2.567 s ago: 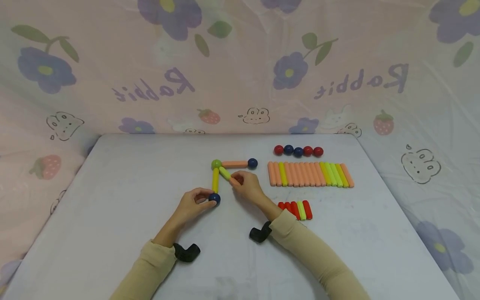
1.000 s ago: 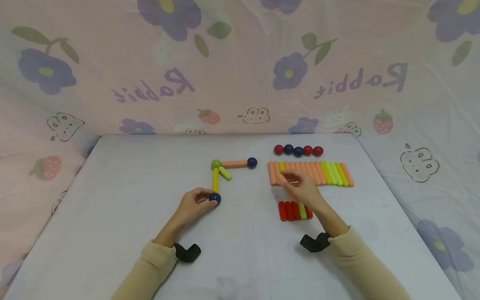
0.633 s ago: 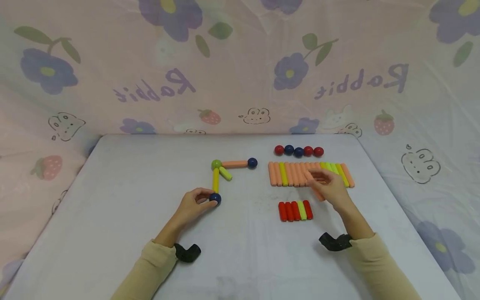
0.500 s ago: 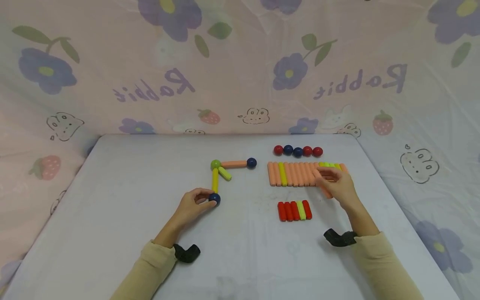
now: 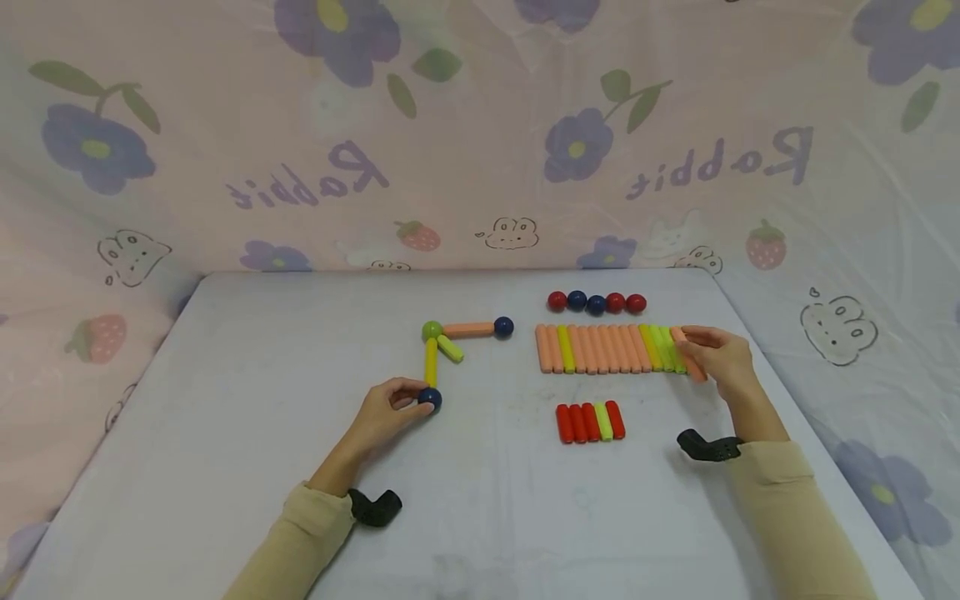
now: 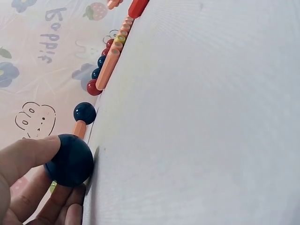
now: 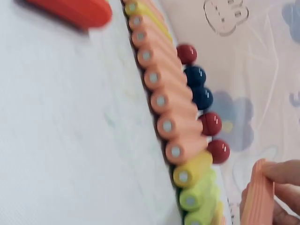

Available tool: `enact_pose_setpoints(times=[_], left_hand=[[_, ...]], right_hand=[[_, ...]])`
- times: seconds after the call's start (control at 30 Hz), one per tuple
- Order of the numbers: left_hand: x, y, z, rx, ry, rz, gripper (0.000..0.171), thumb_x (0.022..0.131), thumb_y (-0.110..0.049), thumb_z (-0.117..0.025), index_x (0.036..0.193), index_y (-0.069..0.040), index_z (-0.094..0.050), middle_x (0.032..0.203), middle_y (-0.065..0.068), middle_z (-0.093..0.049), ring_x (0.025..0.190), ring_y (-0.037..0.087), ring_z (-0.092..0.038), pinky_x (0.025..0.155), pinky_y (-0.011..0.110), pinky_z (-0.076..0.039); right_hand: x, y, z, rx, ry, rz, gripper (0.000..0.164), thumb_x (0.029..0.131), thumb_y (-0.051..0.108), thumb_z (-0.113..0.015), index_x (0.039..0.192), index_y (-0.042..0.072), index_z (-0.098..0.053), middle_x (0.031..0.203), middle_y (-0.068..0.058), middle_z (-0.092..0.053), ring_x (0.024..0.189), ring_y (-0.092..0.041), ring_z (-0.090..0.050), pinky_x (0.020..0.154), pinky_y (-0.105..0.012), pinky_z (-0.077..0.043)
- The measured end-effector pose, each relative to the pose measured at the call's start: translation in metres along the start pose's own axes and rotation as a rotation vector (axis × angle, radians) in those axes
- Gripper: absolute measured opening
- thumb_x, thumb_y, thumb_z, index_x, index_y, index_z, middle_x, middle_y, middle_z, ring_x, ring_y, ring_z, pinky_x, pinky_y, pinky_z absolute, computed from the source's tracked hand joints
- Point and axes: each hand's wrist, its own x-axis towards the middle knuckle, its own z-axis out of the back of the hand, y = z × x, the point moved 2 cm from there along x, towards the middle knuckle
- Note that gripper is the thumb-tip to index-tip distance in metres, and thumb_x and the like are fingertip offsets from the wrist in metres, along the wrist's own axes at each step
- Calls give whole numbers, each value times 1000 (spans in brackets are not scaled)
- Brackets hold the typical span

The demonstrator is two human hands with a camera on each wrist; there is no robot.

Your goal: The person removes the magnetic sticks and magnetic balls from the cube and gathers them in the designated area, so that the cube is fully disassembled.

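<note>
My left hand point(image 5: 386, 417) pinches a dark blue ball point(image 5: 431, 401) between thumb and fingers; the left wrist view shows this blue ball point(image 6: 75, 160) up close. From it a yellow magnetic rod point(image 5: 431, 362) runs up to a green ball point(image 5: 432, 332). A short light-green rod point(image 5: 451, 348) slants off that green ball, and an orange rod point(image 5: 468, 330) leads right to another blue ball point(image 5: 504, 327). My right hand point(image 5: 723, 358) holds a loose orange rod point(image 5: 690, 357) at the right end of the rod row point(image 5: 600, 348), overlapping it in the head view.
Behind the rod row lies a line of red and blue balls point(image 5: 596, 305). In front of it, several short red rods point(image 5: 582, 422) lie side by side with one light-green rod point(image 5: 603, 422). A white table point(image 5: 480, 517) carries everything, with a patterned cloth point(image 5: 480, 167) behind.
My right hand has left the short light-green rod and travelled right along the rod row with the orange rod in its fingers. My left hand stays on the blue ball.
</note>
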Motion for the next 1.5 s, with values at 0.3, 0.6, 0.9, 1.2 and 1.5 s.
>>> enact_pose_setpoints(times=[0.3, 0.6, 0.9, 1.2, 1.5], left_hand=[[0, 2, -2, -10, -5, 20, 37, 87, -10, -71, 121, -1, -61, 125, 18, -63, 123, 30, -58, 108, 38, -48], [0, 1, -1, 0, 1, -6, 37, 87, -9, -70, 121, 1, -61, 125, 19, -62, 123, 32, -58, 107, 38, -49], [-2, 0, 0, 5, -7, -1, 36, 86, -8, -71, 119, 1, -61, 126, 20, -62, 123, 32, -58, 105, 36, -50], [1, 1, 0, 0, -11, 9, 37, 86, -9, -71, 120, 0, -61, 125, 18, -62, 123, 31, -58, 107, 36, -49], [1, 3, -1, 4, -1, 2, 37, 86, -10, -71, 121, 0, -61, 126, 18, -62, 123, 31, -58, 107, 36, -49]], right_hand=[[30, -19, 21, 60, -96, -159, 53, 90, 38, -65, 135, 12, -54, 85, 25, -53, 91, 2, -45, 79, -16, -42], [49, -36, 21, 59, -135, -258, 50, 90, 36, -63, 131, 8, -55, 139, -10, -46, 94, -6, -43, 66, -11, -42], [54, -37, 19, 52, -148, -286, 52, 91, 39, -61, 131, 7, -55, 122, -3, -51, 90, -7, -45, 57, -10, -43], [47, -35, 20, 29, -166, -203, 53, 92, 30, -62, 135, 1, -52, 105, 2, -53, 69, 5, -48, 58, -10, -48], [35, -29, 24, 66, -207, -98, 45, 91, 19, -64, 127, -5, -56, 61, 30, -47, 57, 13, -51, 58, -6, -45]])
